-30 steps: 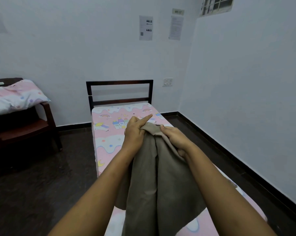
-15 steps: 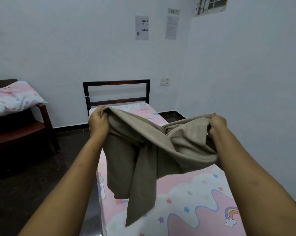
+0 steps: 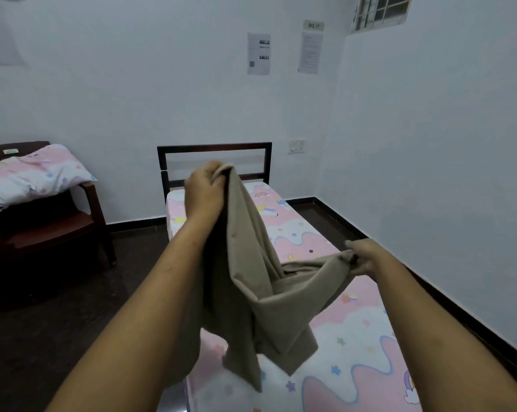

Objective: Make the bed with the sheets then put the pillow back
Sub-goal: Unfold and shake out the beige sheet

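Observation:
A beige sheet (image 3: pixel 251 292) hangs bunched in the air over the bed (image 3: pixel 355 337), which has a pink and white cartoon-print cover. My left hand (image 3: pixel 205 191) grips one end of the sheet high up, in front of the dark headboard (image 3: pixel 214 148). My right hand (image 3: pixel 365 257) pinches another part of the sheet lower and to the right, above the bed's right side. The sheet's loose ends dangle down toward the mattress. The pillow (image 3: pixel 28 176), in a matching pink print, lies on a chair at the left.
A dark wooden chair (image 3: pixel 52 230) stands by the left wall and carries the pillow. The bed's right side runs close to the white wall (image 3: pixel 444 173). Dark floor (image 3: pixel 58 322) lies between chair and bed. Papers (image 3: pixel 258 53) hang on the back wall.
My left hand has risen and shifted right with its end of the sheet. My right hand has dropped lower, so the sheet now hangs slanted instead of stretched level.

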